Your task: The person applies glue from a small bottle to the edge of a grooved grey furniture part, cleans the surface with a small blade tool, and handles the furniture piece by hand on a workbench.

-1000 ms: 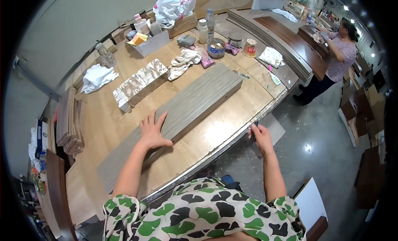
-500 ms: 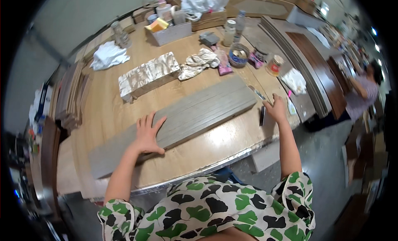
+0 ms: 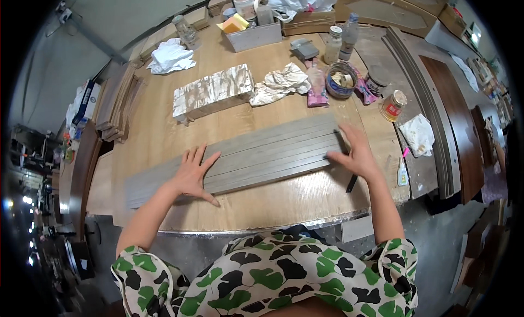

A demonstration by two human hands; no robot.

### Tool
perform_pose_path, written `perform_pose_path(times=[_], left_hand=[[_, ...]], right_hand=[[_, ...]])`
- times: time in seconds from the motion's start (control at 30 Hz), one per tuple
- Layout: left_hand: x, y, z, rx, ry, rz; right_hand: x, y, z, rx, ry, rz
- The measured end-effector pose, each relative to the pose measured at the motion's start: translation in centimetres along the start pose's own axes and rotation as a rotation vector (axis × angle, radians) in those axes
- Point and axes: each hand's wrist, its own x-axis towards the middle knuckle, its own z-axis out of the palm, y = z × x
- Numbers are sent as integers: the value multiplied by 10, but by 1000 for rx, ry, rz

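Long grey wooden strips (image 3: 262, 159) lie side by side in a bundle on the work table. My left hand (image 3: 192, 175) rests on their left half, fingers spread flat over the top and thumb past the near edge. At the right end of the strips is my right hand (image 3: 357, 153), its thumb at the near corner and its fingers apart at the end face. Beneath the right wrist lies a narrow black object (image 3: 351, 183), partly hidden by the hand. Behind the strips stands a block (image 3: 213, 93) in a shiny, brown-smeared covering, beside a crumpled stained cloth (image 3: 281, 85).
Farther back are a bowl (image 3: 341, 79), a glass jar (image 3: 333, 45), a plastic bottle (image 3: 350, 36) and a grey bin (image 3: 254, 37) of supplies. A small glue bottle (image 3: 403, 172) and white rag (image 3: 417, 136) lie right. Stacked boards (image 3: 117, 104) stand left; dark panels (image 3: 456, 126) lie far right.
My right hand has moved from beside the strips onto their right end. My left hand stays on top. The view has shifted, and the person at the right is mostly out of sight.
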Motion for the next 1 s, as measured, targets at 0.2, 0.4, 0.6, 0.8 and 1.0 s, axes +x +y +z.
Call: perform_pose_path(times=[0.2, 0.4, 0.6, 0.8, 1.0], left_hand=[[3, -8, 3, 9, -11, 35], [1, -5, 15, -2, 11, -31], [-14, -4, 36, -69, 233, -2], [-43, 23, 57, -106, 306, -143], [-53, 32, 62, -111, 396, -89]], right_hand=[[7, -12, 4, -293, -188, -118], [19, -45, 17, -364, -320, -177], [-1, -41, 47, -582, -228, -187], [-21, -47, 60, -610, -181, -162], [-23, -48, 56, -527, -62, -204]])
